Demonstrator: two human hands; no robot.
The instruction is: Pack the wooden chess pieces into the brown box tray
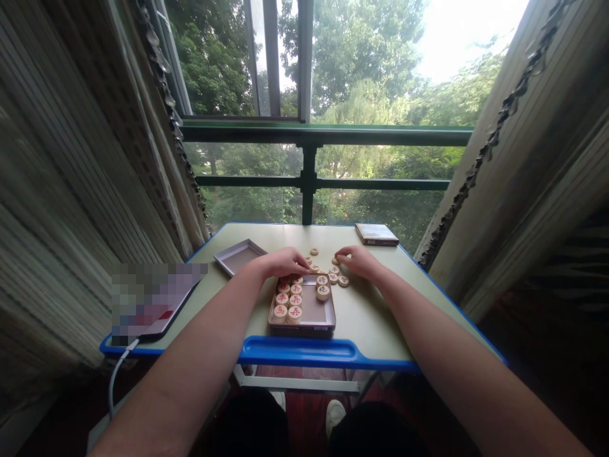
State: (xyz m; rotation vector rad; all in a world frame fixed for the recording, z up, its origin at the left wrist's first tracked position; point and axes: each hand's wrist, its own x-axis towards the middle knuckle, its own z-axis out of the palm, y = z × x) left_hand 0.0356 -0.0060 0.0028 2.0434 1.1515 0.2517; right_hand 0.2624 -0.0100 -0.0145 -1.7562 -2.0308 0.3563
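My left hand (284,261) reaches over the far edge of an open box (314,322), fingers pinched together; whatever they hold, if anything, is hidden. Inside the box, red-marked Chinese chess pieces (295,300) stand in two columns on the left. Two dark-marked stacks of pieces (322,291) sit toward its far right. Beyond the box, my right hand (359,261) pinches a wooden Chinese chess piece (335,259) at its fingertips. Several loose pieces (343,281) lie on the table between and around both hands.
The pale folding table (380,311) has a blue rim (299,349). A shallow box lid (239,257) lies at the left, and a flat closed box (377,234) at the far right. A tablet-like device (178,304) with a cable stands on the left edge. Curtains flank the window.
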